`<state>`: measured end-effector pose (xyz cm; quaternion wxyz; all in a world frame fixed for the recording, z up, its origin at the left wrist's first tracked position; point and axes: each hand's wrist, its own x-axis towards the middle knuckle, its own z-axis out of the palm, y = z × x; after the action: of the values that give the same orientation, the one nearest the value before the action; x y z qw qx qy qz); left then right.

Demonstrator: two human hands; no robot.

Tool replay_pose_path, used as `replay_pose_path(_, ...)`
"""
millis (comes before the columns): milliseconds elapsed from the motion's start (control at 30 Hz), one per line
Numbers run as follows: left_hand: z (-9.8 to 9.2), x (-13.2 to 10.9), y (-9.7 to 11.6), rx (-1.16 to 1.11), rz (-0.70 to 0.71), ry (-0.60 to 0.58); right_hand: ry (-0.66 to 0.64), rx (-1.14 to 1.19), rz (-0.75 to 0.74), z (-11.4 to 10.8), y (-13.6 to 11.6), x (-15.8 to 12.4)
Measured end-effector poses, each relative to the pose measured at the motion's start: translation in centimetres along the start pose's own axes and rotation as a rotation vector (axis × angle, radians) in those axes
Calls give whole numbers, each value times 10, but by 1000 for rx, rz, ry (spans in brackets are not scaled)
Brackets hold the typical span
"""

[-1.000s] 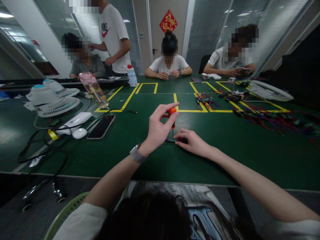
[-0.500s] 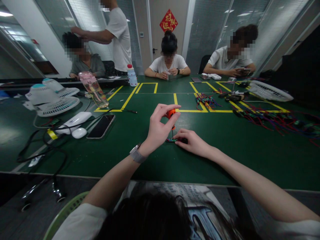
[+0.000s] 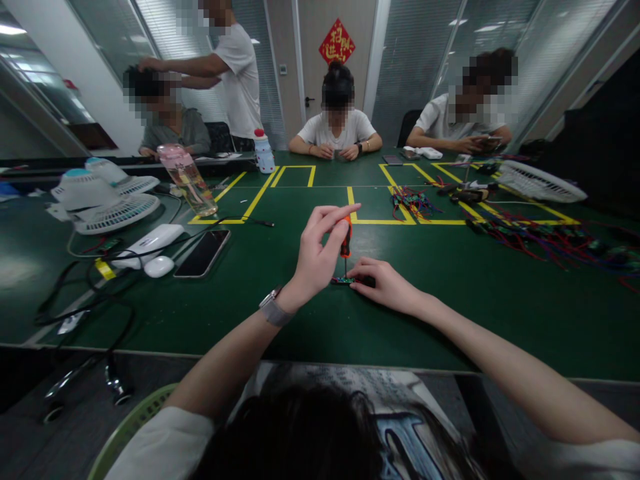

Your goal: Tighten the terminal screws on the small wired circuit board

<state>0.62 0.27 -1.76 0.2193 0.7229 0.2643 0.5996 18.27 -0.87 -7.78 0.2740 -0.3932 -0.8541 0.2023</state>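
My left hand (image 3: 315,257) pinches the orange handle of a small screwdriver (image 3: 345,244), held upright with its tip down on a small green circuit board (image 3: 342,281). The board lies on the green table (image 3: 280,313). My right hand (image 3: 384,285) rests on the table just right of the board, its fingertips pressed on the board's right end and holding it down. A watch sits on my left wrist.
A phone (image 3: 203,253), a white mouse (image 3: 159,267), black cables and two small fans (image 3: 107,203) lie at the left. A water bottle (image 3: 187,179) stands behind them. Coloured wires (image 3: 540,240) spread at the right. Several people sit or stand at the far side.
My left fingers have shifted round the screwdriver handle, covering more of its orange top. The screwdriver tip and my right hand stay in place. The standing person at the far left has moved both arms.
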Motion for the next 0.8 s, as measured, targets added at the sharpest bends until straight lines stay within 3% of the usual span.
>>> replay_pose_path(133, 1, 0, 0, -107, -8, -46, 6, 6, -6, 0, 1, -1)
replay_pose_path(333, 1, -1, 1, 1, 24, 32, 6, -1, -17, 0, 1, -1)
replay_pose_path(533, 2, -1, 0, -137, -21, -67, 6, -5, 0, 0, 0, 0)
replay_pose_path(700, 1, -1, 0, 6, 7, 2, 11, 0, -11, 0, 1, 0)
replay_pose_path(800, 0, 0, 1, 38, 12, -18, 13, -1, -14, 0, 1, 0)
